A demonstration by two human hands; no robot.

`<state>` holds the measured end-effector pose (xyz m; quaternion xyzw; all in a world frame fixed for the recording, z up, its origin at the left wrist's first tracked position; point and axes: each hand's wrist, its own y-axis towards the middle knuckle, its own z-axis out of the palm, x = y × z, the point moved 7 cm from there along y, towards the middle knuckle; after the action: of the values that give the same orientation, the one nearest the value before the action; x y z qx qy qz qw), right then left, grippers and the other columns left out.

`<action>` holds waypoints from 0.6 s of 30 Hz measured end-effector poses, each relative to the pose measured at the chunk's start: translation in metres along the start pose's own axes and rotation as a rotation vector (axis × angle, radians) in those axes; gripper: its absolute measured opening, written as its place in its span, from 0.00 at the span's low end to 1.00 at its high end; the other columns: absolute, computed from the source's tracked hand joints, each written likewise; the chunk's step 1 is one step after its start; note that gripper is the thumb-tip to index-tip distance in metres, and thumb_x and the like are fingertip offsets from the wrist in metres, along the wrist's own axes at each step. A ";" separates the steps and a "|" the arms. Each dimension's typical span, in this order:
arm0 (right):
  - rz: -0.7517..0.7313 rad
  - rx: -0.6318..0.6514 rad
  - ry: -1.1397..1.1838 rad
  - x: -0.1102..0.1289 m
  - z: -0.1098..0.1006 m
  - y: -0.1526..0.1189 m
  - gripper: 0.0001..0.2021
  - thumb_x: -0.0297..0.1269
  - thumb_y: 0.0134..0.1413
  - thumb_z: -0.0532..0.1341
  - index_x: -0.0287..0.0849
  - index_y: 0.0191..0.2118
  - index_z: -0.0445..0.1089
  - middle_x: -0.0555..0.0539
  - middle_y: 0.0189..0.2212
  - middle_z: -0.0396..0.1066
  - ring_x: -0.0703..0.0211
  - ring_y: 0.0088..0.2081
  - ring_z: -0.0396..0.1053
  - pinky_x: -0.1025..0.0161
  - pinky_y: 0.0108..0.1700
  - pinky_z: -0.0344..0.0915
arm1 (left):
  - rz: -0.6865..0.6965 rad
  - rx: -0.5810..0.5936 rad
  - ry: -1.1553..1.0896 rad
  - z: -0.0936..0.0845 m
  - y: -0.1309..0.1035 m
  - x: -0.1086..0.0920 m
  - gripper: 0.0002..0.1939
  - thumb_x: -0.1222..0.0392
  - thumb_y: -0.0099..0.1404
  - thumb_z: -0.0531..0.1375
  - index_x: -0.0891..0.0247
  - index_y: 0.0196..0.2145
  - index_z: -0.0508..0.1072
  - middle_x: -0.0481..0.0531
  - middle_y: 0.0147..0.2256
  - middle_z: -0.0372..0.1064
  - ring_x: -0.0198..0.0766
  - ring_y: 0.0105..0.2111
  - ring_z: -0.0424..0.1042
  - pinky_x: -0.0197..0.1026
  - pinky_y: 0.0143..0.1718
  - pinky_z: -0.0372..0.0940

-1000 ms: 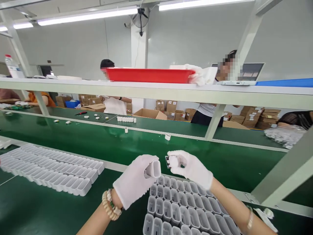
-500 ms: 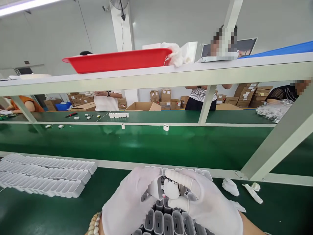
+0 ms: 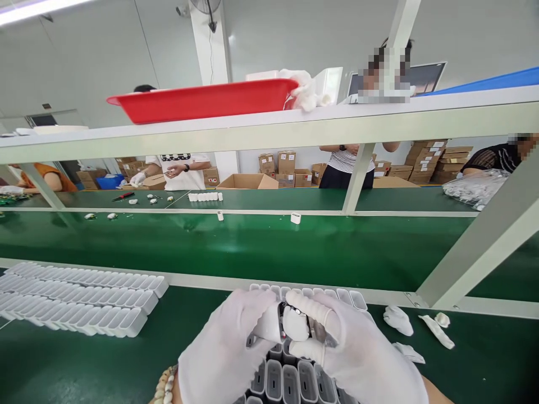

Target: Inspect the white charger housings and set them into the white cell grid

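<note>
Both my hands wear white gloves and meet low in the middle of the head view. My left hand (image 3: 229,342) grips a white plastic casing (image 3: 268,324) with fingers and thumb. Pinched in my right hand (image 3: 357,353) is a white rounded insert (image 3: 295,325) with dark and metallic parts along its edges. The insert's end is right at the casing's open end; how far it sits inside is hidden. Directly beneath my hands stand rows of grey-white open casings (image 3: 290,384), each with a slot in its bottom.
Rows of white casings (image 3: 132,322) lie at left. Finger cots or cloth scraps (image 3: 398,321) lie at right. A green conveyor belt (image 3: 252,252) carries a few small white pieces. Overhead, a shelf (image 3: 252,134) bears a red tray (image 3: 202,102). Co-workers stand behind.
Casing and insert appear slightly closer together, with less dark gap between them. Pieces on the belt have shifted right. A co-worker's gloved hand now shows at the far left.
</note>
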<state>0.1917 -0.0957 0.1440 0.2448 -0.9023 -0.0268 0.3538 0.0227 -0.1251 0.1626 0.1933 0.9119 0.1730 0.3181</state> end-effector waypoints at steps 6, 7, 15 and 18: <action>0.124 0.122 0.142 -0.004 0.005 0.004 0.30 0.36 0.47 0.68 0.60 0.59 0.73 0.50 0.38 0.77 0.45 0.43 0.75 0.50 0.46 0.73 | -0.052 -0.002 -0.043 0.002 -0.002 0.005 0.24 0.66 0.60 0.60 0.48 0.53 0.74 0.48 0.49 0.77 0.45 0.48 0.77 0.45 0.51 0.74; 0.144 0.109 0.200 -0.004 0.006 0.004 0.33 0.35 0.46 0.69 0.61 0.61 0.71 0.51 0.37 0.76 0.46 0.42 0.74 0.51 0.45 0.74 | -0.062 -0.002 -0.051 0.002 -0.002 0.006 0.24 0.65 0.60 0.60 0.48 0.53 0.74 0.48 0.49 0.77 0.45 0.48 0.77 0.45 0.51 0.74; -0.079 -0.239 0.226 0.000 -0.002 -0.002 0.14 0.41 0.41 0.76 0.52 0.37 0.78 0.49 0.33 0.77 0.47 0.36 0.75 0.52 0.40 0.73 | -0.118 -0.036 -0.057 -0.002 -0.003 0.008 0.24 0.63 0.58 0.64 0.46 0.53 0.76 0.46 0.50 0.78 0.46 0.48 0.78 0.45 0.52 0.75; -0.123 -0.271 0.045 0.006 -0.001 -0.002 0.18 0.42 0.38 0.78 0.51 0.39 0.79 0.47 0.35 0.79 0.45 0.37 0.77 0.53 0.39 0.75 | -0.094 -0.055 -0.059 -0.002 -0.005 0.008 0.23 0.62 0.59 0.64 0.46 0.53 0.75 0.46 0.49 0.78 0.45 0.48 0.78 0.44 0.52 0.75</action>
<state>0.1893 -0.1002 0.1484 0.2502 -0.8655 -0.1644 0.4015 0.0143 -0.1263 0.1573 0.1466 0.9050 0.1770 0.3579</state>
